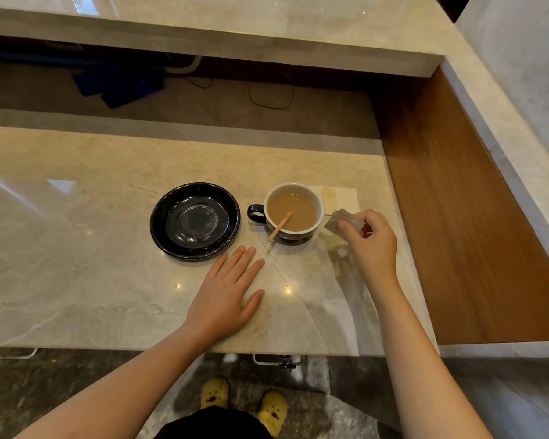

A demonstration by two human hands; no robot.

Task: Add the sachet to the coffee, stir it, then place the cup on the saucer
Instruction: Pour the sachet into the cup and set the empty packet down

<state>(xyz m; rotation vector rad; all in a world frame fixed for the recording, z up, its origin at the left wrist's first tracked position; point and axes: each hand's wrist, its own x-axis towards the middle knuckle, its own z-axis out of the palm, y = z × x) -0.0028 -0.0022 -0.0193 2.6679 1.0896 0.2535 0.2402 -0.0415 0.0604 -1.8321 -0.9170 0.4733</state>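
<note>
The right hand (370,240) pinches the sachet (343,224) between thumb and fingertips, just right of the cup (290,212) and below its rim level; whether the sachet rests on the desk (76,248) or is held clear of it cannot be told. The grip is clenched on the sachet's near edge. The left hand (227,296) lies flat and released on the desk, palm down, fingertips near the front rim of the saucer (194,220), grasping nothing.

The cup stands on the desk, to the right of the saucer and apart from it, handle pointing left toward the saucer. It holds light brown coffee close to the rim. A wooden stirrer (279,225) leans in the liquid, its upper end projecting over the near rim. A napkin (341,198) lies behind the cup, stained.

Handling notes, by judgement:
- Sachet: light, thin, pliable, likely crinkly film. Hold by one corner or edge; whether it is torn open cannot be told.
- Stirrer: light and rigid; take hold of the dry projecting end.
- Cup: ceramic, fairly heavy when full, fragile, spill-prone. Lift by the handle and keep it level.
- Saucer: glossy, possibly slippery; centre the cup in the recessed well.
</note>
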